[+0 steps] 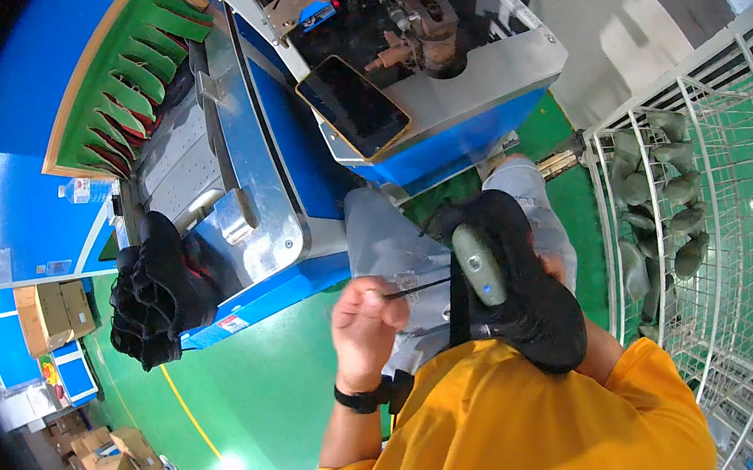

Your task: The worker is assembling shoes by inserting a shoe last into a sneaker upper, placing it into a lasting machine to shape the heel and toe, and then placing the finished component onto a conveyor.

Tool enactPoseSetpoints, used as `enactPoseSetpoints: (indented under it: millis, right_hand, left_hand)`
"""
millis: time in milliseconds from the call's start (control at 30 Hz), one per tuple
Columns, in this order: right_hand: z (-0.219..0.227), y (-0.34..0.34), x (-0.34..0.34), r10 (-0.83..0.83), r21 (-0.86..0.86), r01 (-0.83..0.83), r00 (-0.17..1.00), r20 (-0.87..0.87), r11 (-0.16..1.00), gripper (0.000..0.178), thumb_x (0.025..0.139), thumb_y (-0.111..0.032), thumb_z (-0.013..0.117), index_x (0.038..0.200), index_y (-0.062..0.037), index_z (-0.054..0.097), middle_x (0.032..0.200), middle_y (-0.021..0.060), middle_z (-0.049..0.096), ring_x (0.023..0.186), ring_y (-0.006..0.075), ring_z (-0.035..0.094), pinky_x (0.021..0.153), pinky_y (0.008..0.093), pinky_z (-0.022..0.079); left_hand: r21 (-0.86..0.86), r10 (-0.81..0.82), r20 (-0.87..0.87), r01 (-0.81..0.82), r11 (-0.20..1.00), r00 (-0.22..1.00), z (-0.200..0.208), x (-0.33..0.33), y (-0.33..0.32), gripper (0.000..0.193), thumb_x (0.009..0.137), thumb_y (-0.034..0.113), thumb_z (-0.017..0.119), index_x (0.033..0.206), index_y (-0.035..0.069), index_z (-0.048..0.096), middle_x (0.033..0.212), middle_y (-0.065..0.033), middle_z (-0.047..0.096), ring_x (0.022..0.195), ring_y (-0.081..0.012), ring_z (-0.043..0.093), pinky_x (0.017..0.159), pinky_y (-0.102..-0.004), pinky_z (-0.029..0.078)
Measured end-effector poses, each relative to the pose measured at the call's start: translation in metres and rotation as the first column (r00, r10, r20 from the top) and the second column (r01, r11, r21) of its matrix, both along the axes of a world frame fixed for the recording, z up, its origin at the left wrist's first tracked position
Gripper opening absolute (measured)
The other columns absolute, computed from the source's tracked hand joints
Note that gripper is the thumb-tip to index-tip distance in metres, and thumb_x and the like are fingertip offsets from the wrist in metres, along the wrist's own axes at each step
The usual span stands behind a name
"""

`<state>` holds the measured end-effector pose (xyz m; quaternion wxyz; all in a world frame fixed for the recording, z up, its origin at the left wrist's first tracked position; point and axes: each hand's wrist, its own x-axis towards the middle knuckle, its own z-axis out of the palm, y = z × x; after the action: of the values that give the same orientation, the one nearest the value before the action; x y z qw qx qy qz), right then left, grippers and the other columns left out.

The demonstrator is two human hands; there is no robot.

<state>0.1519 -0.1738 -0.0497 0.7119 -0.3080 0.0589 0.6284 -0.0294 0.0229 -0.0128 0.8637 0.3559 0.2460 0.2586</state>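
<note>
Black shoe (538, 309) sits at a tilt over the lap of the pale jeans (376, 230), its toe end by the yellow shirt (528, 422). A green foot form (477, 265) shows in its opening. The left hand (367, 315) is closed, thumb and fingers pinching a thin black cord (421, 287) that runs taut toward the shoe. The right hand (549, 266) is mostly hidden behind the shoe's far side; it seems to steady it, but how far its fingers are open I cannot tell.

As far as one can judge, the form is already in place, while the cord is not yet let go or finished off. More dark shoes (156, 297) are heaped at the near left corner of the metal machine (273, 219); whether they are finished cannot be told.
</note>
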Motion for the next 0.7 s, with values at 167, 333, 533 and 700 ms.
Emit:
enactPoseSetpoints:
  millis: [167, 333, 533, 700]
  right_hand:
    - [-0.029, -0.007, 0.003, -0.133, -0.086, 0.162, 0.952, 0.276, 0.983, 0.065, 0.089, -0.026, 0.067, 0.148, -0.0064, 0.044, 0.126, 0.0100, 0.063, 0.103, 0.0231, 0.065, 0.088, 0.0370, 0.054]
    - [-0.017, -0.005, -0.010, -0.049, -0.094, 0.155, 0.727, 0.685, 0.983, 0.068, 0.092, -0.043, 0.066, 0.142, 0.0013, 0.050, 0.124, 0.0156, 0.067, 0.099, 0.0287, 0.071, 0.089, 0.0427, 0.058]
    - [0.018, -0.005, 0.021, -0.152, 0.101, 0.135, 0.970, 0.190, 0.986, 0.094, 0.079, -0.024, 0.079, 0.156, 0.0019, 0.031, 0.145, 0.0159, 0.055, 0.124, 0.0278, 0.061, 0.107, 0.0406, 0.050]
    - [0.028, 0.010, 0.027, -0.166, 0.114, 0.131, 0.902, 0.399, 0.985, 0.112, 0.069, -0.013, 0.088, 0.159, 0.0038, 0.024, 0.153, 0.0174, 0.046, 0.137, 0.0270, 0.051, 0.117, 0.0401, 0.038]
  left_hand:
    - [-0.266, 0.283, 0.450, -0.175, 0.948, 0.847, 0.022, -0.016, 0.043, 0.015, 0.105, 0.013, 0.051, 0.090, 0.013, 0.049, 0.073, 0.0031, 0.039, 0.062, -0.0113, 0.037, 0.056, -0.0241, 0.036]
    - [-0.214, 0.230, 0.395, -0.155, 0.964, 0.889, 0.029, -0.030, 0.059, 0.014, 0.109, 0.019, 0.048, 0.100, 0.009, 0.053, 0.073, 0.0024, 0.037, 0.063, -0.0105, 0.038, 0.055, -0.0247, 0.035]
    - [0.397, 0.115, -0.694, 0.243, 0.885, 0.711, 0.007, -0.026, 0.045, 0.028, 0.102, 0.028, 0.060, 0.097, 0.001, 0.061, 0.083, -0.0100, 0.066, 0.078, -0.0187, 0.063, 0.073, -0.0302, 0.049]
    - [0.653, 0.010, -0.533, 0.405, 0.640, 0.846, -0.007, 0.008, -0.007, 0.041, 0.093, 0.035, 0.073, 0.112, 0.001, 0.061, 0.099, -0.0138, 0.068, 0.098, -0.0293, 0.066, 0.086, -0.0392, 0.052]
